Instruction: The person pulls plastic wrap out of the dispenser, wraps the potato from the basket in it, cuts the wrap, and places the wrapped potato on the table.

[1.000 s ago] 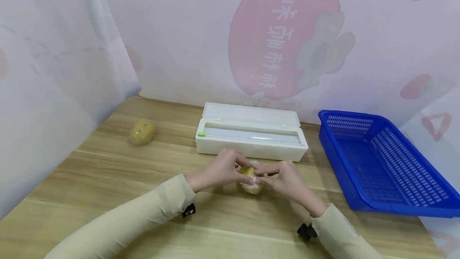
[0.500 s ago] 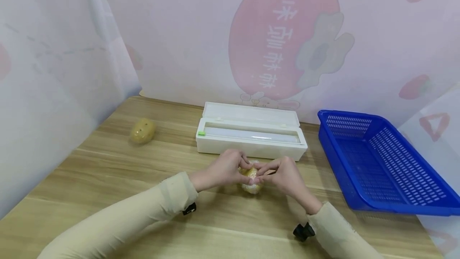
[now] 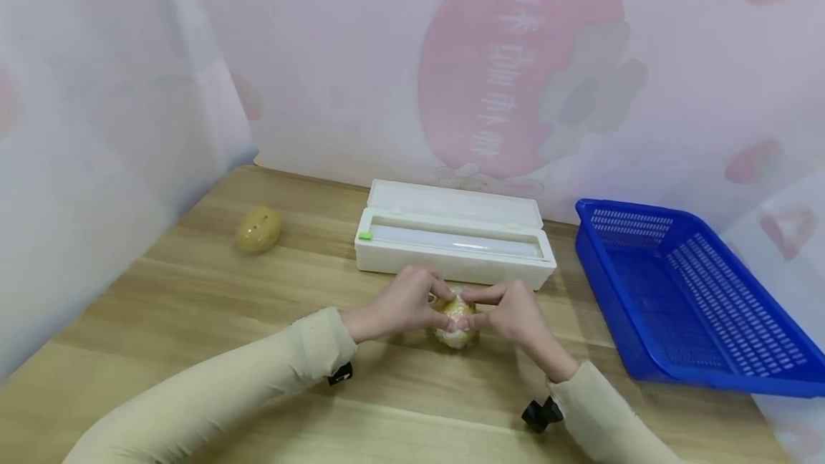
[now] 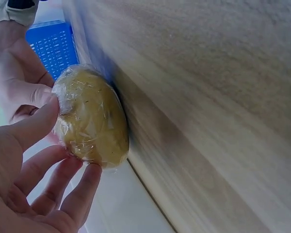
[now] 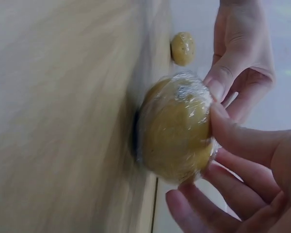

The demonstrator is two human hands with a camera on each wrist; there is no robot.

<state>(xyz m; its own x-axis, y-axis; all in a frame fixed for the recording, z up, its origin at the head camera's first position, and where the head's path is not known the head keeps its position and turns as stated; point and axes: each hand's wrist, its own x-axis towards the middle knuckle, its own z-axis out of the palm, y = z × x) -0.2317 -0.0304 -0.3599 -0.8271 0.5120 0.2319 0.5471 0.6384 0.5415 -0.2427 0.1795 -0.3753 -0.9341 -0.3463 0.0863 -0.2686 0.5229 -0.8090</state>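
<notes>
A potato (image 3: 455, 337) wrapped in crinkled, shiny cling film sits on the wooden table in front of the dispenser, between both hands. From its left side the left hand (image 3: 410, 304) pinches it, thumb at the near end and fingers at the far end. The right hand (image 3: 513, 312) grips it the same way from the right. In the left wrist view both thumbs meet on the top of the potato (image 4: 99, 119), over bunched film. The right wrist view shows fingertips under the rim of its film-covered side. Close behind the hands stands a white cling film dispenser (image 3: 451, 266), its lid raised.
A second potato (image 3: 259, 229) with a glossy surface lies at the back left. Inside the dispenser lies a film roll (image 3: 454, 240), with a green slider (image 3: 365, 236) at its left end. A blue plastic basket (image 3: 602, 292) stands at the right, near the printed cloth wall.
The fingers have shifted on the film, and the right forefinger and thumb are spread wider over the potato. The head view has moved slightly. Potato, dispenser and basket stay in place.
</notes>
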